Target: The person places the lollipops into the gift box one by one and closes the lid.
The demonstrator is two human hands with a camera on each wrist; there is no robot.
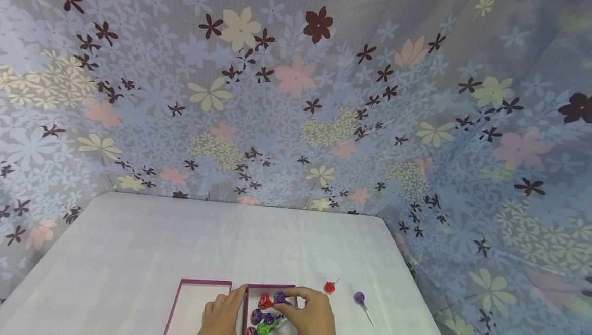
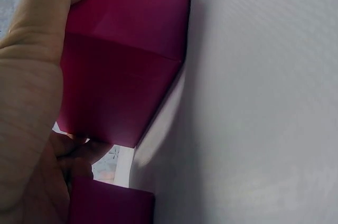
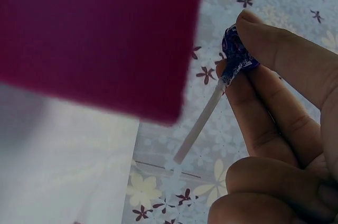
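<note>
Between thumb and fingertips, my right hand pinches a purple-wrapped lollipop above the open magenta box. Its white stick slants downward in the right wrist view. My left hand grips the box's left side, thumb and fingers around the magenta wall. Inside the box lie a red lollipop, a green one and several more, some purple. The box's near end falls outside the head view.
A second shallow magenta-edged tray, white inside, lies left of the box. On the white tabletop to the right are a red lollipop and a purple lollipop. Flowered cloth hangs behind the table.
</note>
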